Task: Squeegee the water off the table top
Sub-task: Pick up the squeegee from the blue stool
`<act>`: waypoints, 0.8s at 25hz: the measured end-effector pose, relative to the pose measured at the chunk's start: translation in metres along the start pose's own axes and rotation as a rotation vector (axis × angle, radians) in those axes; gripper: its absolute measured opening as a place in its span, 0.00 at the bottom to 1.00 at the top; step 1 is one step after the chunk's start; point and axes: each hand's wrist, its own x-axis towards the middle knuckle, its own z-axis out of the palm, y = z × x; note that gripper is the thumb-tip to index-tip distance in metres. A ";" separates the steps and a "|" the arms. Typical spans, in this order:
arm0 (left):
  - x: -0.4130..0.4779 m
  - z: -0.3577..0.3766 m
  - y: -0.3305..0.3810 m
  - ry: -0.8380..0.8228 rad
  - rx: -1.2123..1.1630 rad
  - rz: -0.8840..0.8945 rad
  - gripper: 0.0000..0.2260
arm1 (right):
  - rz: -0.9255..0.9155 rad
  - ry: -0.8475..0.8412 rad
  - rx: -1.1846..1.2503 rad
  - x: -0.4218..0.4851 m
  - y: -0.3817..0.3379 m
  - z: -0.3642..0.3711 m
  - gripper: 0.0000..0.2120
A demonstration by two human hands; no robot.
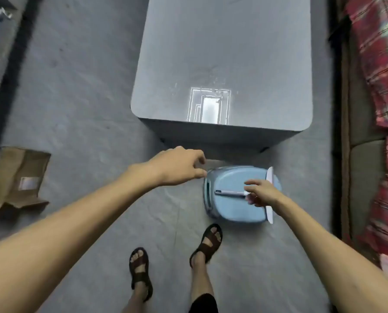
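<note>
A grey table top (pixel 229 53) stretches ahead, with water drops and a bright ceiling-light reflection near its front edge. Below it on the floor stands a light blue stool (pixel 231 206). A squeegee (pixel 230 193) lies on the stool, its grey handle pointing left and its white blade (pixel 270 177) at the right edge. My right hand (pixel 261 193) pinches the squeegee handle close to the blade. My left hand (pixel 179 166) hovers with loosely curled fingers just left of the stool's top corner and holds nothing.
A crumpled brown paper bag (pixel 14 179) lies on the floor at left. A sofa with a red plaid blanket (pixel 382 75) runs along the right. My sandalled feet (pixel 175 258) stand on the grey floor below the stool.
</note>
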 end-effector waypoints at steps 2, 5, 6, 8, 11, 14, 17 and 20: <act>0.035 0.040 -0.018 -0.025 -0.002 -0.049 0.18 | 0.087 0.036 0.110 0.055 0.022 0.018 0.05; 0.057 0.096 -0.042 -0.130 -0.024 -0.098 0.18 | 0.312 0.077 0.342 0.119 0.053 0.050 0.12; 0.062 0.107 -0.049 -0.158 -0.030 -0.103 0.18 | 0.364 0.099 0.433 0.135 0.058 0.059 0.12; 0.071 0.120 -0.059 -0.182 -0.049 -0.110 0.18 | 0.435 0.156 0.611 0.160 0.064 0.070 0.10; 0.074 0.124 -0.066 -0.190 -0.045 -0.126 0.17 | 0.455 0.242 0.761 0.175 0.071 0.076 0.09; 0.072 0.110 -0.065 -0.178 -0.041 -0.115 0.17 | 0.428 0.287 0.852 0.162 0.063 0.068 0.12; 0.059 0.076 -0.047 -0.172 -0.023 -0.085 0.16 | 0.420 0.213 0.975 0.103 0.031 0.051 0.13; 0.030 0.026 -0.023 -0.121 -0.064 -0.052 0.15 | 0.346 0.068 0.910 0.021 -0.015 0.034 0.11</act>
